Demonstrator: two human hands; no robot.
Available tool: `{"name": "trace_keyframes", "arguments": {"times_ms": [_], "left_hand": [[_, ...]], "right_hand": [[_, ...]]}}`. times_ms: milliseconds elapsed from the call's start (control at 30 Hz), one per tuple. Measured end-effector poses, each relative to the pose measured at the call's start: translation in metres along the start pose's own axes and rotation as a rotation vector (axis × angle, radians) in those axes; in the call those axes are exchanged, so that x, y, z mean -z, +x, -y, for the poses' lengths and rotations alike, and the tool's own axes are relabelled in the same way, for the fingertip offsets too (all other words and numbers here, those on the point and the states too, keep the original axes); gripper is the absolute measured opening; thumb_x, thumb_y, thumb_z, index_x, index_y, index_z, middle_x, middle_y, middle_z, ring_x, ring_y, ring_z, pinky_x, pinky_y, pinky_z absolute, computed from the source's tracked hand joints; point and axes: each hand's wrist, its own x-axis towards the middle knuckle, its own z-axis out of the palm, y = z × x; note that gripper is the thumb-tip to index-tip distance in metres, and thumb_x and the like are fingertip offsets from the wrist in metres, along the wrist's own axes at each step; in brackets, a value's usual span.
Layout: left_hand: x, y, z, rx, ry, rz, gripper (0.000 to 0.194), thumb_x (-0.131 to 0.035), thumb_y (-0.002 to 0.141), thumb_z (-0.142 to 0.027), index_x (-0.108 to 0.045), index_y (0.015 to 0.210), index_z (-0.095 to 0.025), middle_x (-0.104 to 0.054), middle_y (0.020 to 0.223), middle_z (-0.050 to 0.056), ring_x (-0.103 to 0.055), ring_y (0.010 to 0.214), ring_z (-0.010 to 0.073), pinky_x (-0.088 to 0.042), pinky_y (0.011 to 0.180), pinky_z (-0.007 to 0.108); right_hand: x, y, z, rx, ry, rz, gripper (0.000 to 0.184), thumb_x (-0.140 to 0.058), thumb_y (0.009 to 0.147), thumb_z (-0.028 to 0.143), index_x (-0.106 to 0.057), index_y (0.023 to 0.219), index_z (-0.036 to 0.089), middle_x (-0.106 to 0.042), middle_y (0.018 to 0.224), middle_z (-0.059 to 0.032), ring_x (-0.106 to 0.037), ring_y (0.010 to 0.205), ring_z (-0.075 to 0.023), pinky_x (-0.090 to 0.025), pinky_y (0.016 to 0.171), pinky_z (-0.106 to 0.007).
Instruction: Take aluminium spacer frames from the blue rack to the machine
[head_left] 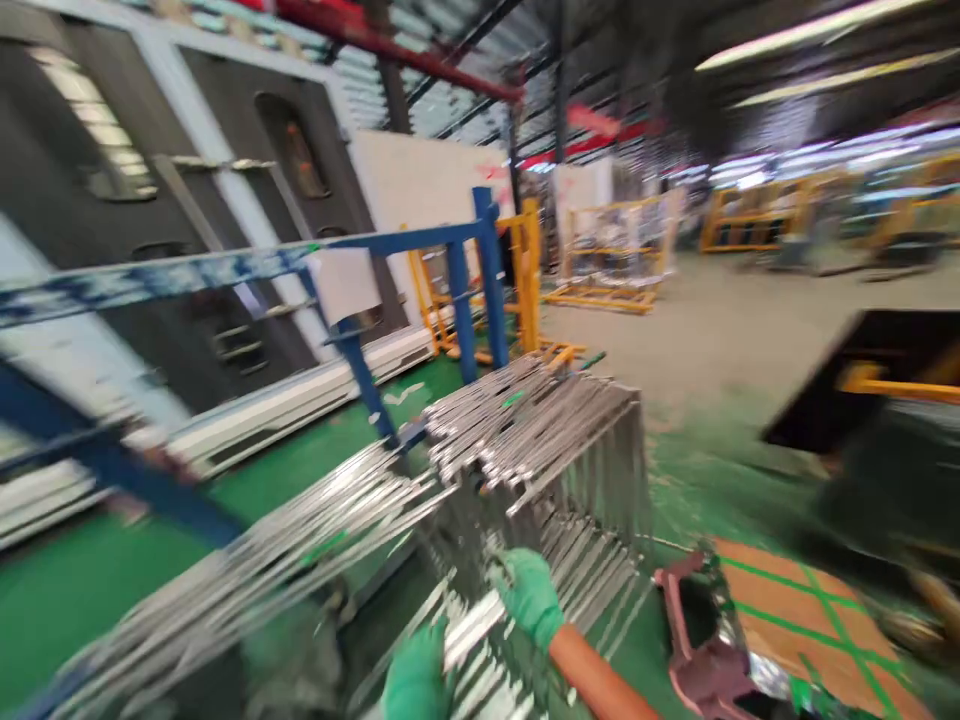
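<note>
Both my hands wear green gloves and sit low in the blurred head view. My left hand (416,680) is at the bottom edge, its fingers closed on a thin silver metal strip (472,625). My right hand (529,595) grips the far end of the same strip, amid a large stack of shiny metal frames (525,450) that stand on edge in front of me. More long metal strips (247,570) lie in a bundle to the left of the stack.
A blue steel rack (465,270) stands behind the stack, with large dark panels (112,200) leaning at the left. Yellow racks (607,250) stand farther back on the grey floor. A cardboard box with green tape (810,610) and a pinkish tool (697,650) lie at the lower right.
</note>
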Motion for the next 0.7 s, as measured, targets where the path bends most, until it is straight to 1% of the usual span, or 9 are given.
{"name": "trace_keyframes", "arguments": {"times_ms": [67,133,200,267,333,400,467,567,700], "left_hand": [[-0.004,-0.002,0.006,0.03,-0.047,0.012,0.057,-0.066,0.092,-0.025,-0.059,0.148,-0.022,-0.061,0.15,0.013,-0.052,0.141,0.0296,-0.034,0.125,0.039],[-0.006,-0.003,0.021,-0.072,-0.137,0.002,0.062,-0.069,0.09,-0.028,-0.057,0.149,-0.015,-0.063,0.146,0.019,-0.057,0.135,0.0365,-0.037,0.121,0.045],[-0.003,-0.002,0.039,-0.133,-0.321,-0.031,0.06,-0.068,0.091,-0.028,-0.058,0.148,-0.011,-0.065,0.144,0.018,-0.061,0.131,0.033,-0.042,0.117,0.039],[0.006,0.006,0.059,-0.095,-0.406,-0.087,0.054,-0.061,0.095,-0.026,-0.058,0.146,-0.008,-0.065,0.144,0.016,-0.062,0.13,0.027,-0.043,0.116,0.033],[0.02,0.023,0.078,0.028,-0.291,-0.149,0.052,-0.057,0.098,-0.027,-0.057,0.146,-0.007,-0.062,0.148,0.017,-0.058,0.136,0.0265,-0.04,0.121,0.035],[0.036,0.047,0.094,0.16,-0.098,-0.187,0.061,-0.061,0.097,-0.033,-0.052,0.151,-0.008,-0.053,0.157,0.018,-0.048,0.146,0.0315,-0.034,0.126,0.041],[0.047,0.07,0.107,0.238,0.055,-0.217,0.068,-0.063,0.096,-0.035,-0.046,0.157,-0.012,-0.043,0.164,0.018,-0.038,0.153,0.0351,-0.03,0.128,0.048],[0.051,0.096,0.12,0.288,0.182,-0.229,0.069,-0.063,0.095,-0.033,-0.043,0.159,-0.017,-0.037,0.168,0.016,-0.033,0.155,0.0355,-0.028,0.128,0.054],[0.047,0.114,0.132,0.277,0.299,-0.168,0.066,-0.059,0.095,-0.025,-0.043,0.159,-0.018,-0.039,0.167,0.016,-0.04,0.15,0.0349,-0.038,0.121,0.05]], "right_hand": [[0.001,0.004,0.0,0.044,-0.028,0.078,0.043,-0.043,0.099,0.038,-0.082,0.106,0.02,-0.079,0.104,-0.0165,-0.073,0.098,-0.0332,-0.056,0.095,-0.052],[-0.006,0.007,-0.005,0.1,0.003,0.101,0.041,-0.046,0.1,0.041,-0.081,0.109,0.021,-0.08,0.105,-0.0147,-0.072,0.099,-0.0312,-0.056,0.095,-0.048],[-0.016,0.006,-0.012,0.135,0.083,0.098,0.043,-0.047,0.1,0.045,-0.08,0.112,0.02,-0.079,0.108,-0.014,-0.071,0.102,-0.0293,-0.056,0.096,-0.045],[-0.023,0.003,-0.017,0.127,0.182,0.081,0.047,-0.046,0.1,0.05,-0.079,0.112,0.017,-0.079,0.108,-0.0147,-0.07,0.104,-0.0282,-0.056,0.098,-0.044],[-0.026,0.0,-0.021,0.103,0.251,0.075,0.051,-0.047,0.099,0.056,-0.079,0.108,0.016,-0.078,0.106,-0.0157,-0.07,0.105,-0.0285,-0.057,0.1,-0.045],[-0.025,0.001,-0.025,0.098,0.266,0.093,0.053,-0.049,0.097,0.059,-0.079,0.106,0.016,-0.078,0.106,-0.0168,-0.07,0.106,-0.0302,-0.057,0.102,-0.049],[-0.02,0.004,-0.029,0.138,0.249,0.139,0.055,-0.052,0.095,0.06,-0.079,0.109,0.014,-0.077,0.112,-0.0187,-0.069,0.111,-0.0329,-0.056,0.105,-0.053],[-0.01,0.009,-0.031,0.245,0.183,0.254,0.063,-0.061,0.089,0.062,-0.075,0.123,0.011,-0.07,0.13,-0.0227,-0.063,0.125,-0.0386,-0.05,0.112,-0.061],[0.005,0.014,-0.028,0.328,0.094,0.418,0.078,-0.076,0.079,0.055,-0.064,0.14,0.01,-0.058,0.147,-0.0264,-0.054,0.137,-0.0418,-0.045,0.117,-0.063]]}}
